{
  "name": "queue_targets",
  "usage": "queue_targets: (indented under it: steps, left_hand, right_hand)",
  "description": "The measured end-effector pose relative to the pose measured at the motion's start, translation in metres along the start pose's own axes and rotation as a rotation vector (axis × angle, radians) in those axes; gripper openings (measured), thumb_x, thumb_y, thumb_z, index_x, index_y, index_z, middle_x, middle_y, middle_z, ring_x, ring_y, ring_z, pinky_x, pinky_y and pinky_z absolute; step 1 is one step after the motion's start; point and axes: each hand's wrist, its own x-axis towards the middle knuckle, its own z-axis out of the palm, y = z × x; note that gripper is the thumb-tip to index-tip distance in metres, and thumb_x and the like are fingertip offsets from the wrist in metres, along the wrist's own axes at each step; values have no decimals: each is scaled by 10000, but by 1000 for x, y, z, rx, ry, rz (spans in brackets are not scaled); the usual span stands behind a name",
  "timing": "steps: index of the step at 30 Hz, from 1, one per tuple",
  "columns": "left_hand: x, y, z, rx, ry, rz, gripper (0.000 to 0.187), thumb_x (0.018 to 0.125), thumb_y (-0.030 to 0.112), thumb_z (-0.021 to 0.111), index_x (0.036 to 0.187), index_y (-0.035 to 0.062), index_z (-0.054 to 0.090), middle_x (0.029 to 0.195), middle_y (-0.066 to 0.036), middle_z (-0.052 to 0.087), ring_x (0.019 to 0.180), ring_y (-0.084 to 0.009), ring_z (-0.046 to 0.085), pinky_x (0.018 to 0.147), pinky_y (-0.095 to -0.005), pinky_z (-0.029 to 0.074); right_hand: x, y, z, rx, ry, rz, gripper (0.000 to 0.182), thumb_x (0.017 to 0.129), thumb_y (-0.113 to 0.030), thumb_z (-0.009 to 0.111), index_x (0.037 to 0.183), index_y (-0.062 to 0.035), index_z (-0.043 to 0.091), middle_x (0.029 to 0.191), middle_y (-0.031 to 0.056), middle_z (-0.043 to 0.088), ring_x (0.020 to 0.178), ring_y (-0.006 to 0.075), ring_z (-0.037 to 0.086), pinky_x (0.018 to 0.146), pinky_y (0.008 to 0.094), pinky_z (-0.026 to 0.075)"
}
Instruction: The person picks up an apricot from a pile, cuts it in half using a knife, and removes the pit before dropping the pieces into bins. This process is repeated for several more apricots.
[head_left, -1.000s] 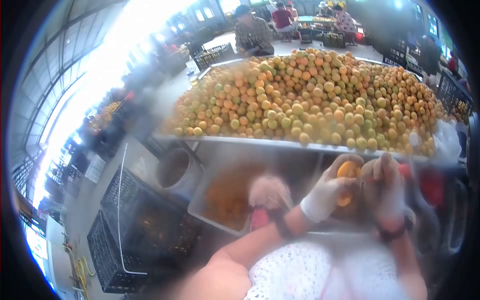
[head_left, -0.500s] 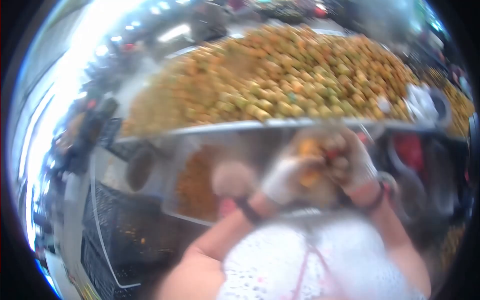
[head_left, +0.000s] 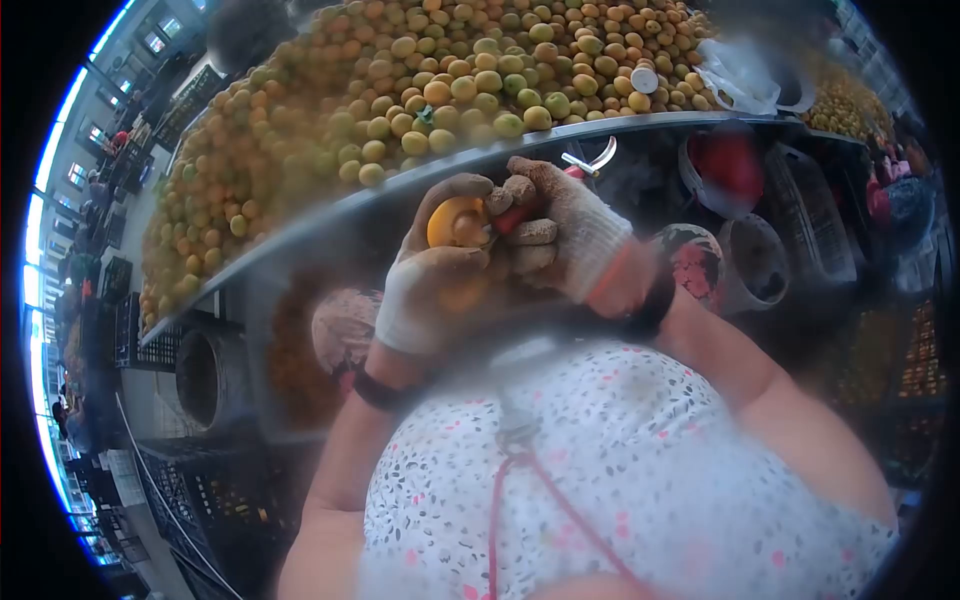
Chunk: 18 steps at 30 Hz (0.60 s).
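Fruit [head_left: 457, 221], smooth, rounded, in the cloth-gloved left hand [head_left: 425, 272]

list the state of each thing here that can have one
held fruit, bright orange
left hand, gloved, closed around the held fruit
red-handled tool, gripped, curved metal end exposed
right hand, gloved, closed on the red-handled tool
fruit pile, heaped
plastic bag, crumpled
bucket, open-topped

Far: table rim [head_left: 640, 125] bars low reach; fruit heap [head_left: 460, 88] beyond, air above it open. Curved-bladed tool [head_left: 582, 165] juts far-right from right hand [head_left: 568, 228], crowding gap to rim. Near: patterned garment [head_left: 560, 440] bounds space.
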Motion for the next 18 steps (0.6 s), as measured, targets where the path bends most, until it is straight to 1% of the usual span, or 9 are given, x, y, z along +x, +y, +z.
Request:
queue_targets:
  steps: [6,7,9,11,12,13,14,16,18]
  left_hand:
    - [3,0,-9,-39,-14,16,560,774,-63,534,1324,9,454,1248,-206,543,987,-394,634,936,-525,509]
    - [4,3,1,-57,-15,-1,534,795,-42,537,1321,12,462,1224,-199,549,927,-341,634,885,-467,529]
    - [5,4,7,-62,-19,-3,510,815,-21,539,1319,15,469,1201,-193,555,868,-287,634,833,-409,550]
    - [6,7,-4,208,259,6,434,871,57,554,1298,27,489,1069,-159,597,806,-203,624,719,-296,543]
    - [3,12,-10,214,173,-78,387,911,152,568,1278,46,510,934,-94,612,774,-147,611,649,-236,513]
    - [3,13,-7,266,285,-89,359,936,221,563,1257,63,527,864,-61,616,754,-142,606,640,-248,505]
    - [3,11,-7,339,342,-96,367,959,301,557,1241,67,536,883,-50,604,740,-128,591,622,-245,484]
    - [6,2,-19,512,252,-85,379,982,335,575,1233,55,538,1028,-53,634,948,-138,615,800,-282,504]
    - [7,-4,-18,510,232,-81,388,990,349,568,1231,47,537,1045,-44,629,986,-127,601,857,-272,485]
  right_hand:
    - [23,-2,-28,186,-309,173,348,1000,-382,513,740,-166,596,683,-16,590,425,74,359,401,238,252]
    - [19,-5,-22,181,-315,170,348,1000,-382,513,740,-166,596,683,-16,590,425,74,359,401,238,252]
    - [6,-7,-7,4,-120,-114,336,1000,-360,514,764,-143,611,751,12,644,422,79,361,405,233,264]
    - [1,-12,-10,-62,-295,-247,279,998,-323,520,815,-137,618,807,41,678,442,92,380,419,226,288]
    - [-3,-15,-7,-401,-125,-442,213,985,-270,540,878,-108,629,834,61,684,485,119,457,451,240,351]
    - [-4,-16,-4,-734,49,-647,162,973,-216,560,941,-79,641,861,80,690,528,147,534,482,254,414]
    - [1,-13,-5,-745,1,-647,162,973,-216,560,941,-79,641,861,80,690,528,147,534,482,254,414]
    - [10,-1,-9,-1605,-77,-1300,276,876,-157,660,1135,-67,625,1004,144,685,837,307,684,671,347,538]
    - [2,1,-9,-1625,-87,-1248,310,851,-134,672,1150,-72,621,1016,163,676,870,343,676,704,371,544]
